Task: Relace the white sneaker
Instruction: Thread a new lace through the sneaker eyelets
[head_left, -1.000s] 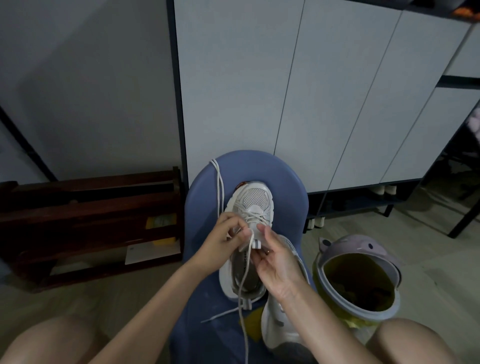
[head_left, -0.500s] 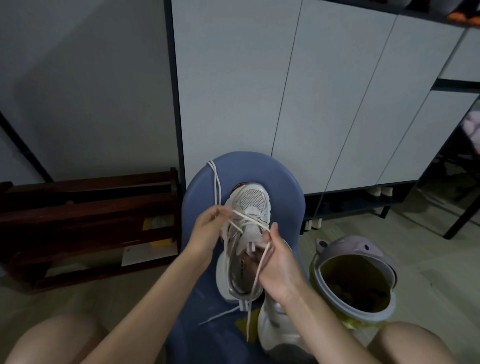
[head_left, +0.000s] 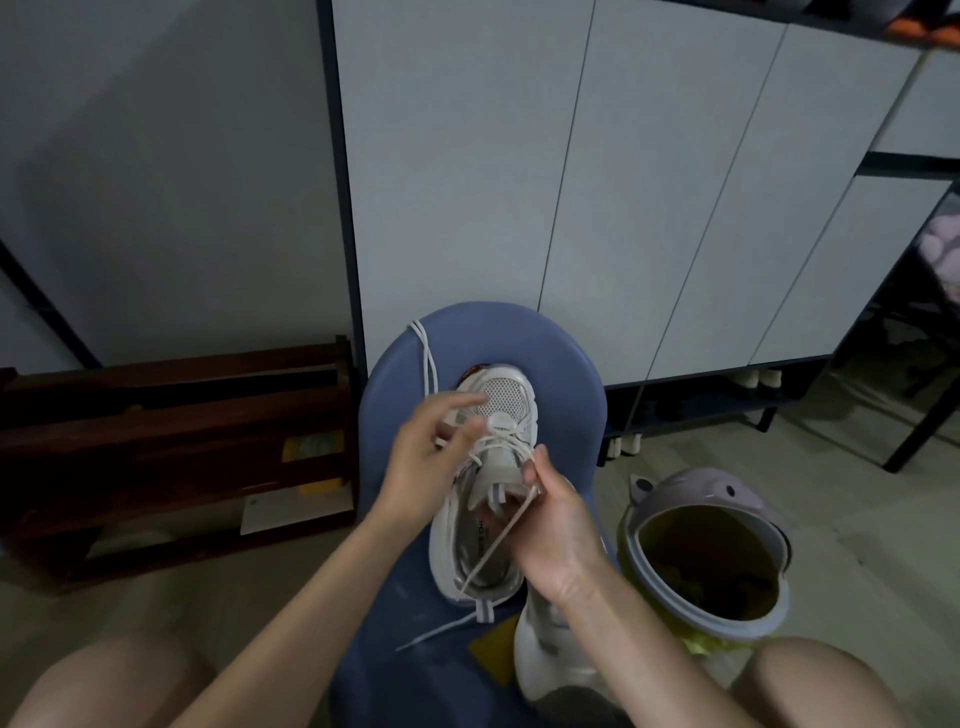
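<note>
A: Where's the white sneaker (head_left: 491, 483)?
B: On the blue stool (head_left: 566, 374), toe pointing away from the person, heel toward them. 2nd sneaker (head_left: 550, 660) lies just beside its heel, partly under the R forearm.
A: Lace?
B: Shoelace (head_left: 498, 538) crossed thru the front eyelets; one strand runs back across the shoe opening, another loops over the stool's far-left edge.
A: Right hand (head_left: 558, 525)?
B: Fingers curled, thumb + index pinching the lace strand near the tongue.
A: Left hand (head_left: 423, 467)?
B: Over the sneaker's left side, fingers loosely spread; blurred, can't tell if it holds lace.
A: Around?
B: Lilac bin (head_left: 711, 561) to the right, dark wooden rack (head_left: 171, 457) to the left.
</note>
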